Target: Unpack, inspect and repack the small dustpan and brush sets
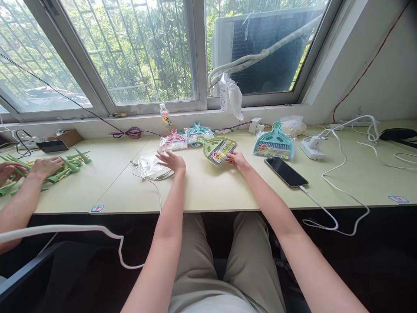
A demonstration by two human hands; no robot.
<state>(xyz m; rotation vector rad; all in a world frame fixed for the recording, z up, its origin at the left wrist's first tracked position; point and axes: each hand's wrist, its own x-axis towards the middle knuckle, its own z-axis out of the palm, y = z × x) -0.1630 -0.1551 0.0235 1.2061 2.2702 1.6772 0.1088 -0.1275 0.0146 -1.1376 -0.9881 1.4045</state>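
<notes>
A green dustpan and brush set (211, 148) with a printed label is tilted above the table, and my right hand (238, 160) grips its lower right edge. My left hand (174, 163), fingers spread, is at the right side of a crumpled clear plastic bag (148, 166); I cannot tell whether it touches the bag. Behind the hands lie a pink dustpan set (173, 140) and a blue-green dustpan set (198, 131), both in clear wrapping. Another wrapped teal dustpan set (274, 142) is to the right of my right hand.
A phone (286, 171) on a white cable and a white charger (312, 148) occupy the right side. A bottle (166, 118) stands near the window sill. At the far left, a co-worker's hands (45, 167) are among green plant-like pieces (70, 165). White cables hang over the table's front edge.
</notes>
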